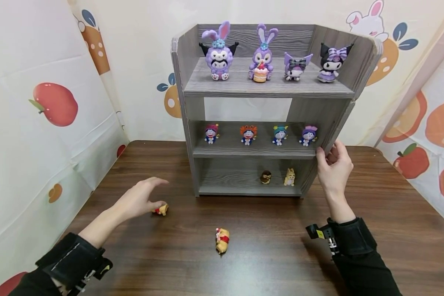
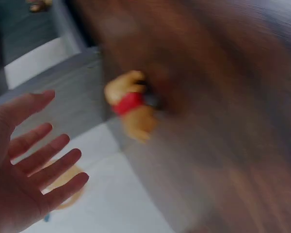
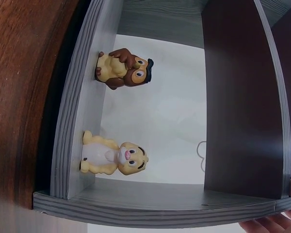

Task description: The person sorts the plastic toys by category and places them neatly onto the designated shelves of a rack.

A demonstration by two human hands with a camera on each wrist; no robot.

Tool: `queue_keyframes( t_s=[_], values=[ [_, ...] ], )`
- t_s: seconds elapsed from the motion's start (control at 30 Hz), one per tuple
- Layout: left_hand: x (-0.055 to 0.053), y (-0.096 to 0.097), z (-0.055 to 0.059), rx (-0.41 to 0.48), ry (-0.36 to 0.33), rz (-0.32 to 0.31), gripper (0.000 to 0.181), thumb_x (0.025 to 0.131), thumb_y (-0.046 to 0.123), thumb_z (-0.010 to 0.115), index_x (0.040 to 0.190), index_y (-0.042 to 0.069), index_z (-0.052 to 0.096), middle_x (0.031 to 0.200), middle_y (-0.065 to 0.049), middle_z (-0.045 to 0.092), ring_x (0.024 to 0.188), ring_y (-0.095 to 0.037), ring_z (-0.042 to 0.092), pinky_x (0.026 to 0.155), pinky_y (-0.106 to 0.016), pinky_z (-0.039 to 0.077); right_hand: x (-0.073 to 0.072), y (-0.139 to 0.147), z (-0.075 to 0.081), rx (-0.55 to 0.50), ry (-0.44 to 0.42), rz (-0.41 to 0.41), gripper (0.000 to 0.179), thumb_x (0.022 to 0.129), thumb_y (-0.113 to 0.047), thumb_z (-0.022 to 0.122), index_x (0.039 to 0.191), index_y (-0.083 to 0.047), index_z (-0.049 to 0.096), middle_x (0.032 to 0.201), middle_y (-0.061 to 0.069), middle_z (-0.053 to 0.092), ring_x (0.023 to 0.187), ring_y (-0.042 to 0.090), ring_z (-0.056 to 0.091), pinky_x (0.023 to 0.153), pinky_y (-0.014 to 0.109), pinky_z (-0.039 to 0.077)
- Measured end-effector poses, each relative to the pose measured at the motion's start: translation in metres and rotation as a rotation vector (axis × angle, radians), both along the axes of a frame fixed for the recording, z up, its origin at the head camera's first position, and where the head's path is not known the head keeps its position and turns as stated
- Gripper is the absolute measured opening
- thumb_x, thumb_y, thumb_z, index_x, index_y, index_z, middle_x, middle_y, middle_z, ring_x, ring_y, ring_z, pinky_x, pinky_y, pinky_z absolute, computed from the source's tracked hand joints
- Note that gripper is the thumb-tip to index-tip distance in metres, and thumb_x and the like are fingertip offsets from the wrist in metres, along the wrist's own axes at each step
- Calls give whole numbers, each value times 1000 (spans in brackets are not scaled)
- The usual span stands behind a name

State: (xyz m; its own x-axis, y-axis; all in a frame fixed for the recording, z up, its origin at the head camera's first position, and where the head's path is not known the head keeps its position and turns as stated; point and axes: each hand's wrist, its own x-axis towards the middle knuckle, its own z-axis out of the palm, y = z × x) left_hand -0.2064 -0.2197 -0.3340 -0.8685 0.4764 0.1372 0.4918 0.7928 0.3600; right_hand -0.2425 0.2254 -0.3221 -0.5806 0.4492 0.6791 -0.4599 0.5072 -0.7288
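My left hand [image 1: 138, 200] hovers over the table at the left, its fingers stretched out and holding nothing. Partly hidden under its thumb, a small yellow bear figurine with a red shirt [image 1: 162, 209] lies on the table; the left wrist view shows this bear [image 2: 131, 104], blurred, apart from the fingers. A second bear figurine in red [image 1: 222, 240] lies at the table's front middle. With thumb and fingers, my right hand [image 1: 334, 170] grips the right side panel of the grey wooden display shelf [image 1: 251, 190]. On its lowest board stand an owl figurine [image 3: 121, 69] and a yellow rabbit figurine [image 3: 114, 154].
Several blue figurines with coloured hats, one a red hat [image 1: 248, 135], stand along the middle board. The top board carries larger purple figurines, among them a rabbit with a cake [image 1: 262, 57]. Fruit-printed cloth [image 1: 26, 135] hangs around the brown table [image 1: 281, 255].
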Motion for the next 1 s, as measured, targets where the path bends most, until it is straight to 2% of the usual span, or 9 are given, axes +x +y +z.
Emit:
queue_keyframes(
  t_s=[0.27, 0.43, 0.57, 0.7, 0.8, 1.0],
  values=[
    [-1, -13, -21, -95, -91, -60, 49, 70, 13, 73, 112, -5, 55, 111, -16, 56, 104, -32, 51, 82, -45, 42, 1, 1, -1, -1, 3, 7, 29, 81, -2, 56, 109, -2, 60, 92, 23, 63, 69, -8, 57, 60, 9, 44],
    [-3, -16, -28, -91, -126, -81, 45, 71, 14, 73, 108, -6, 57, 106, -16, 58, 100, -32, 53, 81, -44, 42, 1, 2, -2, -3, 8, 12, 28, 80, -2, 56, 108, -1, 60, 91, 23, 63, 68, -8, 57, 60, 10, 44],
    [-5, -17, -33, -79, -145, -88, 39, 72, 12, 72, 104, -5, 59, 100, -12, 60, 89, -24, 55, 75, -38, 45, 2, 1, -1, 2, 10, 19, 29, 80, -2, 56, 109, 2, 59, 90, 23, 63, 67, -9, 57, 59, 9, 43],
    [-6, -16, -38, -71, -132, -93, 31, 73, 10, 71, 99, -2, 61, 92, -6, 60, 78, -17, 52, 67, -33, 44, 3, 1, 0, 5, 9, 25, 29, 81, -2, 56, 109, 3, 58, 91, 22, 63, 68, -8, 57, 60, 9, 43],
    [-6, -15, -40, -77, -106, -92, 26, 74, 10, 70, 96, 0, 63, 88, -3, 60, 75, -15, 51, 66, -32, 44, 2, 1, -1, 4, 14, 26, 29, 80, -1, 56, 109, 1, 59, 92, 23, 63, 69, -7, 58, 60, 9, 44],
    [-5, -10, -38, -128, -75, -71, 22, 73, 13, 71, 92, 4, 65, 85, 0, 59, 74, -14, 50, 63, -32, 43, 2, 1, 1, 1, 23, 31, 29, 81, -1, 56, 110, 2, 58, 93, 21, 63, 69, -8, 57, 60, 9, 43]
  ],
)
